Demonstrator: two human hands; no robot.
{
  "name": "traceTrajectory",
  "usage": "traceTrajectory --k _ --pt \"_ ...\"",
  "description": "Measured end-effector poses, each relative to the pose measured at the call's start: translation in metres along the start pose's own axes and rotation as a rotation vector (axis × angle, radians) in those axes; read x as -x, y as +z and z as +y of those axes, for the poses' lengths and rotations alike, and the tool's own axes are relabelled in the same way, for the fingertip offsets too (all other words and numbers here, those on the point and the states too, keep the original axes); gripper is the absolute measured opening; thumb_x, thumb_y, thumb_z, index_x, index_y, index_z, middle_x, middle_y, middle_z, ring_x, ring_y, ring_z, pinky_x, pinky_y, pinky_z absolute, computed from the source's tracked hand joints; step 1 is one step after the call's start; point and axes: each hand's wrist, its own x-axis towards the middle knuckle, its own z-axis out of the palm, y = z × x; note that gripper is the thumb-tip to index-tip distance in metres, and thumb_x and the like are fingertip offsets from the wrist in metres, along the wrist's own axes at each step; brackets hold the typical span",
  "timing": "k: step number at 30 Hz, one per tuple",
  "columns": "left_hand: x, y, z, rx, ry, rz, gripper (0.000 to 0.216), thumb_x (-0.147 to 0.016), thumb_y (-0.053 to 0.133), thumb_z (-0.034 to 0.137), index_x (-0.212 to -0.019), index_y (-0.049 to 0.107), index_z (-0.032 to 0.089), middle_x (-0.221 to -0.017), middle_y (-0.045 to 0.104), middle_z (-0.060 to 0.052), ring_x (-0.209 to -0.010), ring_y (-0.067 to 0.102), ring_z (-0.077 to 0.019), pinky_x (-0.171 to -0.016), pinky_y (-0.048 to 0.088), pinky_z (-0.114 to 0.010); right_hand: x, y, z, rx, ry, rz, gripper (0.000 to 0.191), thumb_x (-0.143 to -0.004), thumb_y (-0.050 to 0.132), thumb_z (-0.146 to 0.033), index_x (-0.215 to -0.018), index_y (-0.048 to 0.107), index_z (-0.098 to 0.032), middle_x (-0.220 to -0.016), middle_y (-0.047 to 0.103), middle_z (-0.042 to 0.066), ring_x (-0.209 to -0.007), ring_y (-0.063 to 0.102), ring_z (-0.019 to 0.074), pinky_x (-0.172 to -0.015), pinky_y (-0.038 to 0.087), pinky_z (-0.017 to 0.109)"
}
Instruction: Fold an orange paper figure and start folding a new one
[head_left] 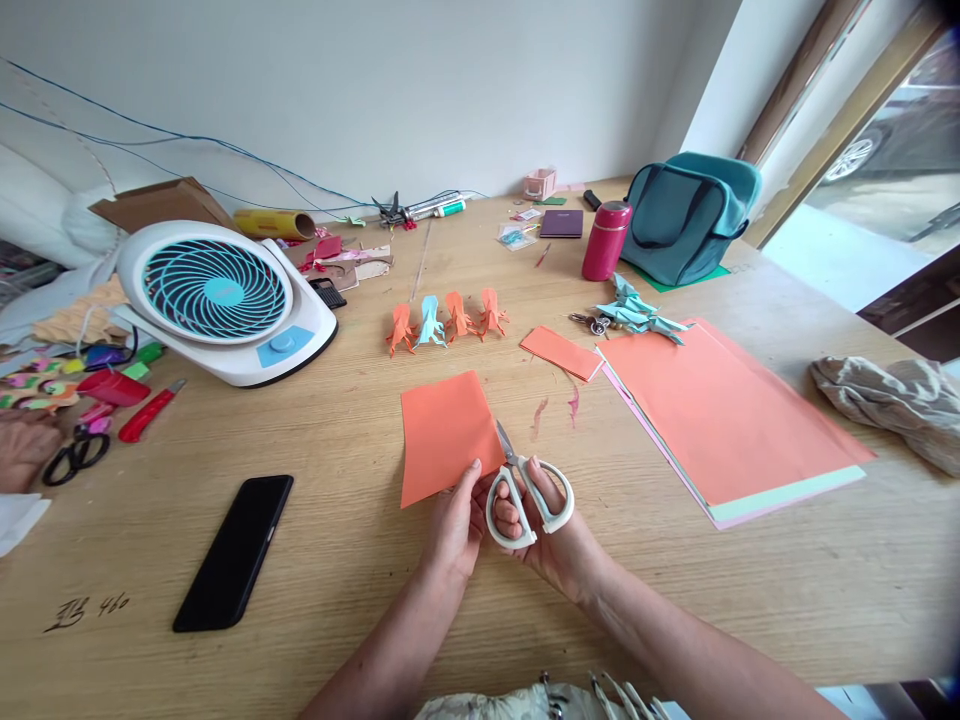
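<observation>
My left hand pinches the lower right part of an orange sheet of paper, thumb on top. White-handled scissors are in my right hand, with fingers through the handle loops. The handles are spread, and the blades meet the paper's right edge close to my left fingertips. Beyond the paper stands a row of small folded paper figures: a light blue one among several orange ones. A folded orange strip lies to their right.
Large orange sheets lie stacked at right, touching blue folded paper and keys. A black phone lies at left, below a white fan. Farther back are a red thermos and a teal bag. Another person's hand shows far left.
</observation>
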Motion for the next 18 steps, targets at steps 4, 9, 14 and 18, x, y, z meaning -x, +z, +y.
traceTrajectory --k 4,9,14,18 --pt "0.005 -0.001 -0.001 -0.065 -0.054 -0.009 0.039 -0.069 0.078 0.05 -0.071 0.065 0.014 -0.045 0.059 0.0 -0.032 0.052 -0.0136 -0.036 0.039 -0.025 0.0 0.002 -0.001 0.037 -0.022 -0.003 0.05 -0.085 0.064 -0.065 -0.081 0.067 -0.015 -0.062 0.055 0.001 -0.054 0.045 0.0099 -0.05 0.038 0.022" --pt "0.009 0.0 -0.003 -0.085 -0.052 0.009 0.042 -0.066 0.079 0.052 -0.062 0.063 0.014 -0.042 0.058 -0.001 -0.033 0.05 -0.0114 -0.037 0.039 -0.022 0.0 0.002 0.002 0.079 -0.044 0.026 0.052 -0.083 0.065 -0.066 -0.08 0.067 -0.014 -0.061 0.055 0.0 -0.054 0.047 0.0094 -0.051 0.038 0.02" --pt "0.012 0.0 -0.004 -0.094 -0.061 0.026 0.043 -0.063 0.08 0.054 -0.062 0.062 0.015 -0.042 0.057 -0.001 -0.033 0.05 -0.0118 -0.037 0.039 -0.022 -0.001 -0.002 0.007 0.078 -0.066 0.032 0.054 -0.085 0.064 -0.065 -0.082 0.069 -0.012 -0.06 0.056 0.001 -0.052 0.046 0.008 -0.052 0.038 0.019" --pt "0.014 0.001 -0.003 -0.092 -0.06 0.033 0.043 -0.062 0.081 0.053 -0.061 0.062 0.015 -0.041 0.057 0.0 -0.032 0.048 -0.01 -0.036 0.037 -0.02 0.0 -0.001 0.008 0.044 -0.057 0.009 0.055 -0.085 0.063 -0.066 -0.082 0.069 -0.011 -0.061 0.056 0.001 -0.054 0.047 0.009 -0.053 0.038 0.019"
